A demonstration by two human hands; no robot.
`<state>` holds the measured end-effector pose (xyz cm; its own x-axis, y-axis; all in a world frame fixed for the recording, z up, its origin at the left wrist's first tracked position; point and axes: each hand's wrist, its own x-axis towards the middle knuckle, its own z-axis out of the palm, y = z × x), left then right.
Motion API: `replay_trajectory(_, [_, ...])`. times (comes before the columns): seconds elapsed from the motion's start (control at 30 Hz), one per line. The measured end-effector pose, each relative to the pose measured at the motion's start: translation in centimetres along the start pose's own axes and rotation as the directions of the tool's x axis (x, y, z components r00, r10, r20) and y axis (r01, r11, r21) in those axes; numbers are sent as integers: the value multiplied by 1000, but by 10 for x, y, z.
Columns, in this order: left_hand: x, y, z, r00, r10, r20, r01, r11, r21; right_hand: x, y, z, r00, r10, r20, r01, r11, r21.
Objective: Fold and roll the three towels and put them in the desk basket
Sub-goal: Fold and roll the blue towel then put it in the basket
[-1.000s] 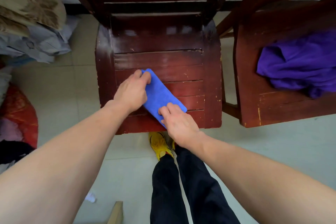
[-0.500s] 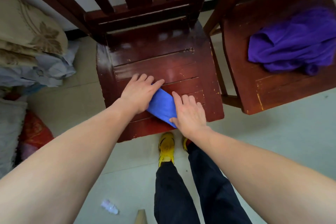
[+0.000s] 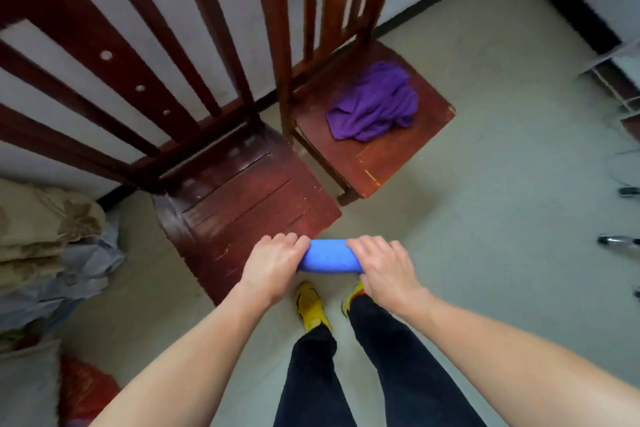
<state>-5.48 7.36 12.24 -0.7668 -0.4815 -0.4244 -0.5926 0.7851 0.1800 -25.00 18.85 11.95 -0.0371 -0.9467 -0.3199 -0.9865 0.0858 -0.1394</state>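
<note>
left hand (image 3: 273, 265), right hand (image 3: 384, 263), gripping rolled blue towel (image 3: 329, 256)

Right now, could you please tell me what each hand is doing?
Left hand: closed on the rolled blue towel.
Right hand: closed on the same towel's other end.

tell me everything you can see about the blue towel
The blue towel is rolled into a tight, smooth cylinder of soft-looking, plain bright blue cloth. It lies roughly level, held in the air in front of the near chair's seat, above the floor and the yellow shoes. The left hand grips one end and the right hand the other, covering both ends; only the middle shows.
</note>
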Motion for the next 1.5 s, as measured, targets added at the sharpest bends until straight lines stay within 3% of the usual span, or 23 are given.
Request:
replay_trajectory(0.1, [1, 53, -42, 986, 154, -64, -149, 985, 85, -59, 23, -33, 991, 134, -25, -133, 990, 36])
replay_trajectory(0.33, [34, 205, -115, 863, 505, -16, -480, 830, 286, -208, 99, -83, 892, 432, -136, -421, 901, 105])
replay_trajectory(0.37, [34, 209, -118, 863, 503, -41, -473, 834, 285, -210, 104, -81, 889, 435, -143, -423, 900, 106])
replay_trajectory(0.43, [45, 286, -131, 797, 603, 1, -564, 744, 358, -278, 137, -86, 807, 567, -166, -544, 823, 163])
replay_trajectory(0.47, [48, 301, -135, 799, 601, -16, -553, 746, 371, -288, 145, -83, 798, 570, -195, -547, 821, 161])
replay_trajectory(0.7, [63, 552, -122, 618, 785, 30, -709, 540, 453, -493, 254, -44, 595, 776, -210, -749, 630, 205])
replay_trajectory(0.87, [70, 731, -115, 488, 868, 95, -791, 393, 469, -634, 336, -40, 397, 898, -188, -859, 436, 267])
replay_trajectory(0.93, [79, 769, -119, 450, 888, 95, -807, 359, 468, -658, 357, -41, 381, 906, -184, -867, 419, 270])
replay_trajectory(1.13, [135, 951, -116, 268, 944, 192, -858, 144, 493, -762, 462, -28, 153, 972, -179, -937, 200, 287])
replay_trajectory(1.23, [159, 1048, -118, 210, 938, 276, -879, 58, 473, -813, 509, -26, 16, 987, -158, -947, 66, 314])
replay_trajectory(1.3, [161, 1106, -124, 129, 943, 308, -897, -22, 442, -845, 528, -27, -67, 984, -163, -949, -12, 314])
replay_trajectory(1.5, [128, 1285, -96, -214, 906, 364, -873, -345, 344, -968, 549, -12, -339, 935, -106, -894, -284, 347])
